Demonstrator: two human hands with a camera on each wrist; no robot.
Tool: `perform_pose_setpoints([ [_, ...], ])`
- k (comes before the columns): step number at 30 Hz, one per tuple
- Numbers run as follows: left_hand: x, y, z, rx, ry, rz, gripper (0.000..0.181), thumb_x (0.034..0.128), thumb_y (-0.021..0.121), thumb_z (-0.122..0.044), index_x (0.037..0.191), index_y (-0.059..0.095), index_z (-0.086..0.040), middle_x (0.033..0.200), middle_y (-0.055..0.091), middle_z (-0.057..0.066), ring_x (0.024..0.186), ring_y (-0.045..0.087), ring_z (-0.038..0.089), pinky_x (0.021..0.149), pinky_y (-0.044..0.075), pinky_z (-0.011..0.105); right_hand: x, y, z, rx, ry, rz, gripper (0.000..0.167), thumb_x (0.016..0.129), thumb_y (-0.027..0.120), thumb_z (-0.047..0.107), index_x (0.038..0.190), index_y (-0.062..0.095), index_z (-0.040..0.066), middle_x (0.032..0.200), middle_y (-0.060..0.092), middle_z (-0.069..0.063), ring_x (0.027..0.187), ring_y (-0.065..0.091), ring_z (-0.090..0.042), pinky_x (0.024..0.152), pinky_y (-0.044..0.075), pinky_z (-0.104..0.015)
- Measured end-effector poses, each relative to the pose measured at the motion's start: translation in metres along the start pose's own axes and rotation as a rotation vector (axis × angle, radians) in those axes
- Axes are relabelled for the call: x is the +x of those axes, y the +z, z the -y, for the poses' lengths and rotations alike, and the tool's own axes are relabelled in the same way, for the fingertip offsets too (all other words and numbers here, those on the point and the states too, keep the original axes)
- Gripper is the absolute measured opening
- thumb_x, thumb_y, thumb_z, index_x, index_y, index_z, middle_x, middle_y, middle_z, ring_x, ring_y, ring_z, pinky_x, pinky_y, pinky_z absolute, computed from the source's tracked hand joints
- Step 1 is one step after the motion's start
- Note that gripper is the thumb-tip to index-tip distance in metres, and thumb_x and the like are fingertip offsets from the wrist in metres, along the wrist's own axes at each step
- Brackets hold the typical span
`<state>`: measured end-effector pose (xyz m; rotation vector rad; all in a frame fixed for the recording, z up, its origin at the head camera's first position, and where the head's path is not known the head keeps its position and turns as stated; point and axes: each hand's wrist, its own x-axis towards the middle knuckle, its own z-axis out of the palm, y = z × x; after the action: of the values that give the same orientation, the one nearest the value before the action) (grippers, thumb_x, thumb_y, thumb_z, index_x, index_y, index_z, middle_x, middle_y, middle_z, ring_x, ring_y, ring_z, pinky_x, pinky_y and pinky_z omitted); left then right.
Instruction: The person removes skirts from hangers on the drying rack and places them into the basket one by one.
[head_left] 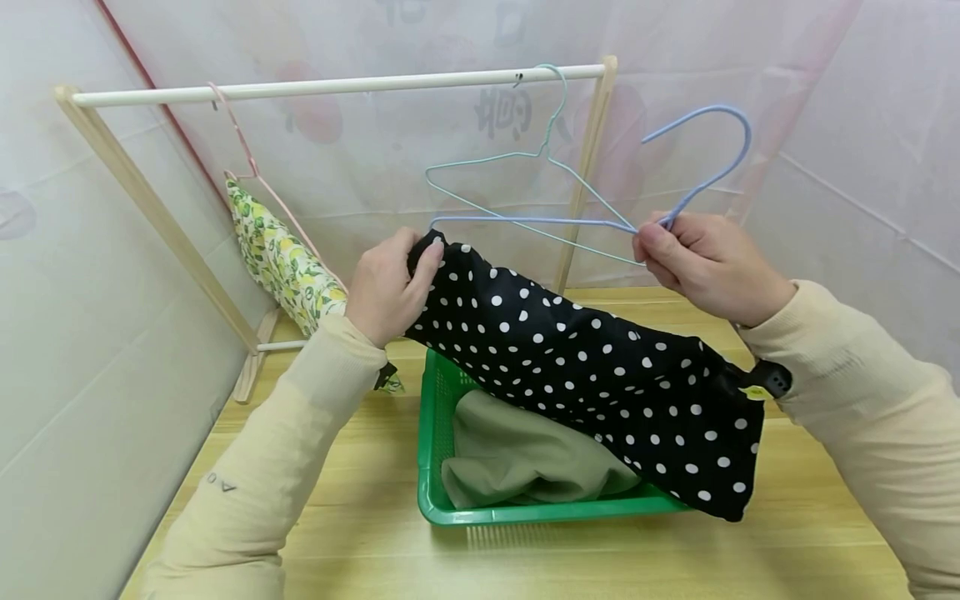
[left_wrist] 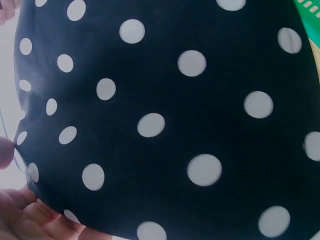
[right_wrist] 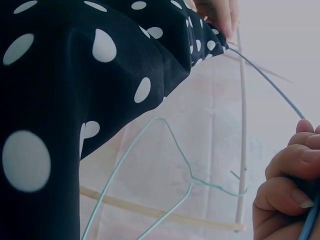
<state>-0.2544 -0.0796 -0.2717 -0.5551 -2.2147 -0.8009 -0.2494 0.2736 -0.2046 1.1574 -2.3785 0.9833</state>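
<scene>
1. head view: the left hand (head_left: 393, 287) pinches one end of the black polka-dot cloth (head_left: 585, 358), above and left of the green basket (head_left: 555, 512). the cloth slants over the basket, past its right side.
2. head view: the right hand (head_left: 705, 262) grips the blue hanger (head_left: 747, 137) at its neck, above the basket.
3. left wrist view: cloth covers most of the view; the basket shows beyond its edge.
4. right wrist view: fingers (right_wrist: 285, 205) curl around the hanger wire.
</scene>
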Motion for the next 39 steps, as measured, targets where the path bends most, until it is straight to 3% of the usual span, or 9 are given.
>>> perform_pose_setpoints([
  [9, 0.001, 0.004, 0.001, -0.016, 0.033, -0.041, 0.028, 0.1012, 0.050, -0.022, 0.080, 0.051, -0.003, 0.063, 0.044, 0.004, 0.053, 0.041, 0.020, 0.049, 0.032, 0.031, 0.001, 0.001, -0.002, -0.039, 0.002, 0.000, 0.029, 0.103, 0.042, 0.009, 0.079, 0.059, 0.011, 0.051, 0.040, 0.003, 0.042, 0.035, -0.009, 0.045, 0.031, -0.026],
  [24, -0.003, 0.004, 0.002, -0.039, 0.074, -0.055, 0.027, 0.1018, 0.049, -0.020, 0.080, 0.049, -0.004, 0.063, 0.042, 0.003, 0.052, 0.039, 0.018, 0.049, 0.032, 0.030, 0.003, -0.001, -0.003, -0.094, 0.019, -0.005, 0.028, 0.103, 0.043, 0.013, 0.079, 0.059, 0.014, 0.051, 0.040, 0.004, 0.043, 0.035, -0.009, 0.046, 0.031, -0.026],
  [39, -0.005, 0.012, -0.007, -0.069, 0.131, -0.082, 0.023, 0.1005, 0.051, -0.015, 0.081, 0.052, -0.003, 0.064, 0.043, 0.003, 0.054, 0.041, 0.016, 0.051, 0.034, 0.029, 0.005, -0.002, -0.026, -0.062, 0.016, -0.020, 0.026, 0.103, 0.044, 0.012, 0.082, 0.061, 0.013, 0.051, 0.041, 0.003, 0.043, 0.035, -0.009, 0.047, 0.031, -0.026],
])
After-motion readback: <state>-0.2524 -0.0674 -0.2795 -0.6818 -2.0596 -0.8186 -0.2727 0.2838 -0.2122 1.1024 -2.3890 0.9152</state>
